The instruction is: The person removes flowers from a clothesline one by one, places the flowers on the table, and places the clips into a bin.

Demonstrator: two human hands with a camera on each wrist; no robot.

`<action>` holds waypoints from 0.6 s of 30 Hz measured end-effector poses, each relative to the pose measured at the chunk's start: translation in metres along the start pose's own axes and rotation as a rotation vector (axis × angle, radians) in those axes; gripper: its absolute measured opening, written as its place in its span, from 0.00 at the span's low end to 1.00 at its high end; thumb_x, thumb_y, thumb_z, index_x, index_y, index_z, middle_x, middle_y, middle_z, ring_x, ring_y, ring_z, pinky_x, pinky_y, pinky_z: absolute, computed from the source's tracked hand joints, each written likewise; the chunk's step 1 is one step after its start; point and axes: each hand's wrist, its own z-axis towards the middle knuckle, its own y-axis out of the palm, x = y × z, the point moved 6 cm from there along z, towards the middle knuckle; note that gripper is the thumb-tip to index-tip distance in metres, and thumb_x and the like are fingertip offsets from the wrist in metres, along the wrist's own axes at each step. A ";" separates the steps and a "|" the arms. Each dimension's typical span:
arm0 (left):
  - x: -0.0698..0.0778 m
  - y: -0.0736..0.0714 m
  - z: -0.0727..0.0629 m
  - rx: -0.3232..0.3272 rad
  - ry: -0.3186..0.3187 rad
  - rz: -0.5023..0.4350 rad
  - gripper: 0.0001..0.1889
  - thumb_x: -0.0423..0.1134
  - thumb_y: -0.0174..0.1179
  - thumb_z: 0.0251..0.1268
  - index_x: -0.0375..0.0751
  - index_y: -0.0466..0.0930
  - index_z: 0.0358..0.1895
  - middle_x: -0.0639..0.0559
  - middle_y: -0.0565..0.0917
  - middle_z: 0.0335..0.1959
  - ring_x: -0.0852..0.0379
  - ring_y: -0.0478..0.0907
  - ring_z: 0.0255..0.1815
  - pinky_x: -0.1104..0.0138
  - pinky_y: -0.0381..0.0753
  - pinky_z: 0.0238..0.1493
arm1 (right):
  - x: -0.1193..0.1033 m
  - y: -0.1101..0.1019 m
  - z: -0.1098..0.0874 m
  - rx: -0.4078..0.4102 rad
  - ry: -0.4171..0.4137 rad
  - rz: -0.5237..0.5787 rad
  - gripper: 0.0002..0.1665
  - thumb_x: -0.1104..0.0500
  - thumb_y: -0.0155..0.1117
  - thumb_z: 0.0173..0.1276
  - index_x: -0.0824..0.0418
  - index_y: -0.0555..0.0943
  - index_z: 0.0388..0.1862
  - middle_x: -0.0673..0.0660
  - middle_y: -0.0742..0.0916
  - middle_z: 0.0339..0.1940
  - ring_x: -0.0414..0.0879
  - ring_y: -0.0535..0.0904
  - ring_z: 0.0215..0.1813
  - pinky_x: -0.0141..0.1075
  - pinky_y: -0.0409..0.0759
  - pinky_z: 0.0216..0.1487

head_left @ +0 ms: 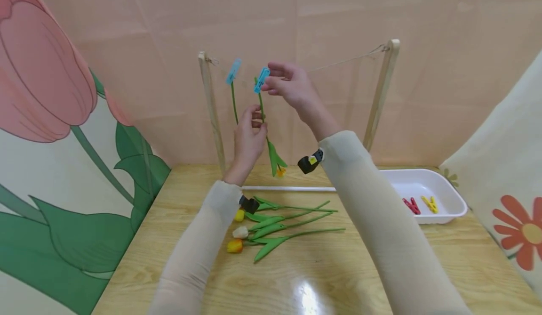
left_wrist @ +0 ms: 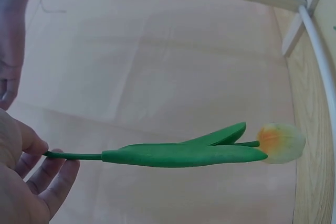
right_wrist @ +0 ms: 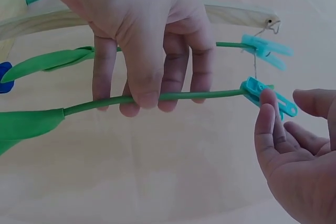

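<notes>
My left hand pinches the green stem of an artificial tulip hanging head down; its pale orange-and-white bloom shows in the left wrist view. A light-blue clothespin sits on the string at the stem's upper end. Fingertips of my right hand touch that clothespin, while the thumb stands apart from it in the right wrist view. To the left, a second light-blue clothespin holds another stem on the line. That flower's dark-blue bloom shows at the edge of the right wrist view.
The string runs between a left wooden post and a right one, with a white bar low between them. Several tulips lie on the table. A white tray at right contains red clothespins and yellow ones.
</notes>
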 end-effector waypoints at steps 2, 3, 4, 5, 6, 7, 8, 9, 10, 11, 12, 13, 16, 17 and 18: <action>0.000 0.000 -0.001 -0.003 0.002 0.002 0.20 0.26 0.59 0.70 0.35 0.73 0.64 0.42 0.82 0.49 0.48 0.83 0.44 0.62 0.85 0.46 | 0.001 0.002 0.001 0.005 0.007 -0.004 0.31 0.63 0.59 0.76 0.63 0.68 0.76 0.61 0.78 0.67 0.52 0.85 0.53 0.39 0.81 0.61; 0.000 0.000 -0.001 -0.003 0.003 0.003 0.20 0.26 0.59 0.71 0.35 0.73 0.64 0.42 0.82 0.49 0.48 0.82 0.44 0.62 0.85 0.45 | 0.001 0.002 0.001 0.008 0.008 -0.010 0.31 0.63 0.59 0.76 0.63 0.68 0.75 0.61 0.78 0.66 0.52 0.85 0.52 0.39 0.81 0.60; 0.000 -0.001 -0.001 -0.004 0.004 0.005 0.20 0.26 0.59 0.71 0.35 0.73 0.64 0.42 0.82 0.49 0.48 0.82 0.44 0.62 0.85 0.45 | 0.001 0.002 0.001 0.012 0.007 -0.015 0.30 0.63 0.59 0.76 0.63 0.68 0.75 0.60 0.79 0.64 0.51 0.85 0.52 0.39 0.81 0.60; 0.000 -0.001 -0.002 -0.003 0.007 0.007 0.20 0.27 0.58 0.71 0.36 0.73 0.65 0.42 0.82 0.50 0.48 0.82 0.44 0.62 0.85 0.44 | 0.002 0.002 0.002 0.019 0.007 -0.013 0.30 0.63 0.60 0.76 0.63 0.69 0.74 0.60 0.80 0.62 0.51 0.85 0.50 0.39 0.82 0.59; 0.001 -0.001 -0.002 -0.003 0.010 0.010 0.20 0.27 0.58 0.71 0.36 0.73 0.65 0.42 0.82 0.50 0.48 0.82 0.44 0.62 0.85 0.44 | 0.002 0.003 0.002 0.025 0.007 -0.013 0.29 0.63 0.61 0.75 0.64 0.71 0.73 0.60 0.81 0.60 0.50 0.85 0.49 0.39 0.82 0.59; 0.001 -0.001 -0.002 -0.003 0.014 0.014 0.20 0.28 0.58 0.72 0.36 0.73 0.65 0.42 0.82 0.50 0.48 0.82 0.44 0.62 0.85 0.43 | 0.002 0.003 0.002 0.030 0.008 -0.014 0.28 0.63 0.61 0.75 0.64 0.72 0.72 0.59 0.82 0.58 0.49 0.85 0.48 0.39 0.82 0.58; 0.002 -0.002 -0.002 -0.002 0.018 0.017 0.20 0.28 0.58 0.72 0.36 0.73 0.65 0.42 0.82 0.50 0.48 0.83 0.44 0.62 0.86 0.43 | 0.002 0.003 0.002 0.034 0.006 -0.014 0.27 0.62 0.62 0.75 0.65 0.73 0.71 0.59 0.83 0.56 0.49 0.85 0.47 0.39 0.82 0.58; 0.002 -0.002 -0.002 -0.001 0.022 0.020 0.20 0.28 0.58 0.72 0.36 0.73 0.65 0.42 0.82 0.50 0.48 0.83 0.44 0.62 0.86 0.43 | 0.003 0.003 0.003 0.039 0.006 -0.013 0.26 0.62 0.62 0.75 0.65 0.74 0.69 0.58 0.84 0.54 0.49 0.85 0.47 0.39 0.83 0.57; 0.002 -0.002 -0.002 -0.001 0.025 0.023 0.20 0.28 0.58 0.72 0.36 0.73 0.65 0.43 0.83 0.50 0.49 0.83 0.44 0.62 0.86 0.42 | 0.003 0.003 0.003 0.045 0.008 -0.007 0.25 0.61 0.63 0.74 0.65 0.75 0.68 0.58 0.84 0.52 0.49 0.85 0.46 0.39 0.83 0.57; 0.003 -0.002 -0.002 -0.003 0.027 0.023 0.19 0.28 0.58 0.73 0.36 0.73 0.65 0.43 0.83 0.50 0.49 0.83 0.44 0.62 0.86 0.43 | 0.003 0.003 0.002 0.051 0.009 -0.004 0.25 0.60 0.64 0.74 0.65 0.76 0.67 0.58 0.85 0.51 0.49 0.85 0.46 0.39 0.83 0.56; 0.003 -0.002 -0.002 -0.003 0.029 0.022 0.20 0.28 0.58 0.73 0.36 0.73 0.65 0.43 0.83 0.50 0.49 0.83 0.44 0.62 0.86 0.43 | 0.004 0.003 0.003 0.057 0.011 0.001 0.24 0.59 0.65 0.74 0.65 0.77 0.66 0.57 0.85 0.50 0.49 0.85 0.46 0.39 0.83 0.56; 0.003 -0.002 -0.002 -0.003 0.030 0.021 0.20 0.28 0.58 0.72 0.36 0.73 0.65 0.43 0.83 0.50 0.49 0.83 0.44 0.62 0.86 0.43 | 0.004 0.003 0.002 0.063 0.012 0.004 0.24 0.58 0.65 0.74 0.64 0.78 0.65 0.57 0.86 0.50 0.49 0.86 0.46 0.39 0.83 0.56; 0.003 -0.003 -0.002 0.000 0.035 0.017 0.20 0.27 0.58 0.72 0.36 0.73 0.65 0.42 0.83 0.50 0.49 0.83 0.44 0.62 0.86 0.43 | 0.004 0.002 0.002 0.088 0.010 0.009 0.21 0.57 0.66 0.73 0.63 0.80 0.62 0.56 0.87 0.47 0.48 0.86 0.45 0.38 0.83 0.54; 0.003 -0.003 -0.002 0.001 0.037 0.016 0.20 0.27 0.58 0.72 0.36 0.73 0.65 0.42 0.83 0.50 0.49 0.83 0.44 0.62 0.86 0.43 | 0.004 0.002 0.001 0.097 0.011 0.015 0.19 0.57 0.66 0.73 0.62 0.81 0.60 0.56 0.87 0.45 0.48 0.86 0.43 0.38 0.83 0.52; 0.002 -0.003 -0.002 0.004 0.040 0.016 0.20 0.27 0.58 0.72 0.36 0.73 0.65 0.42 0.83 0.50 0.49 0.83 0.44 0.62 0.87 0.43 | 0.004 0.002 0.001 0.105 0.009 0.017 0.18 0.57 0.66 0.73 0.62 0.81 0.58 0.55 0.87 0.44 0.47 0.86 0.41 0.37 0.83 0.49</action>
